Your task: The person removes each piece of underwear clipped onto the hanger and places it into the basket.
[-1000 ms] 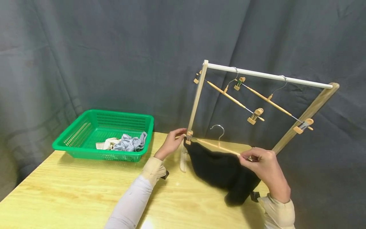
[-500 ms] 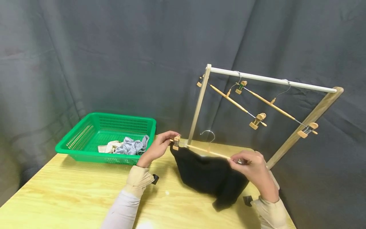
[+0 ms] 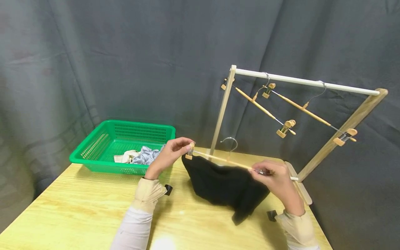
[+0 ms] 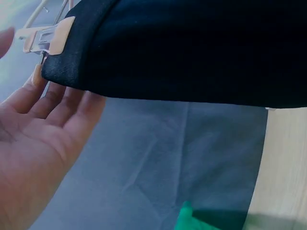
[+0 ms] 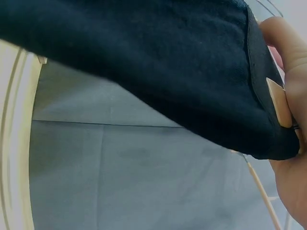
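A wooden clip hanger [image 3: 218, 158] with a metal hook is held level above the table, and a black garment [image 3: 218, 184] with a stitched band hangs from it. My left hand [image 3: 170, 156] grips the hanger's left end, thumb at the clip [image 4: 62, 36] and fingers behind it. That clip bites the garment's corner in the left wrist view. At the other end my right hand [image 3: 276, 178] pinches the rod between thumb and fingers. The right clip [image 5: 279, 102] lies against the band, mostly covered by that hand. The garment's exact kind cannot be told.
Behind stands a wooden rack [image 3: 224, 104] with a white bar [image 3: 300, 81], from which two more clip hangers [image 3: 315, 116] hang. A green basket [image 3: 93, 163] at the left holds a cream cloth [image 3: 128, 156] and a light blue cloth [image 3: 145, 156]. Grey curtain backs the table.
The hanger and garment have moved left, away from the rack's left post, with both hands. My left thumb has come round onto the front of the left clip. The view has shifted slightly.
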The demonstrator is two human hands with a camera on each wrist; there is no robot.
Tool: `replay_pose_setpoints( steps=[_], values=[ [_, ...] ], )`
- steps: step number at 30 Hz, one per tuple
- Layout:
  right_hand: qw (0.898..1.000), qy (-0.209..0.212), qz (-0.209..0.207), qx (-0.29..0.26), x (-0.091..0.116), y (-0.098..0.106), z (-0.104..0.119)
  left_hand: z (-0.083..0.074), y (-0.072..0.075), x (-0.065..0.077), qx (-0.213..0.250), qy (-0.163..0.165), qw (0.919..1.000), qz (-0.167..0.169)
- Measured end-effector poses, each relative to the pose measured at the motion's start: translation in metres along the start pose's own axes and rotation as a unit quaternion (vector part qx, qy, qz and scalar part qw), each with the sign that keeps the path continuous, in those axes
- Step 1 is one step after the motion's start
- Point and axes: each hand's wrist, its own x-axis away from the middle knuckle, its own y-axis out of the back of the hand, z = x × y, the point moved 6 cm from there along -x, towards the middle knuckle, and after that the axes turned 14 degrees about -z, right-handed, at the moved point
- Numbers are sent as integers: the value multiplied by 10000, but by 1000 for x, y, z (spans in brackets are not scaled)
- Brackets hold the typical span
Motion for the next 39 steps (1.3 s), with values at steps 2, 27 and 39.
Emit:
replay_pose_setpoints(
  steps=[2,27,39],
  values=[
    [10000,-60,56,-26,3,-3,-1,2,3,2,-107,205,9997,83],
    [9592,-1442,1755,1683,-22,-88,-9,-15,34,6,-504,-2,9950,-867],
    [9865,-861,979,990,-29,-96,-2,-31,37,6,-299,-327,9960,-771]
  ],
)
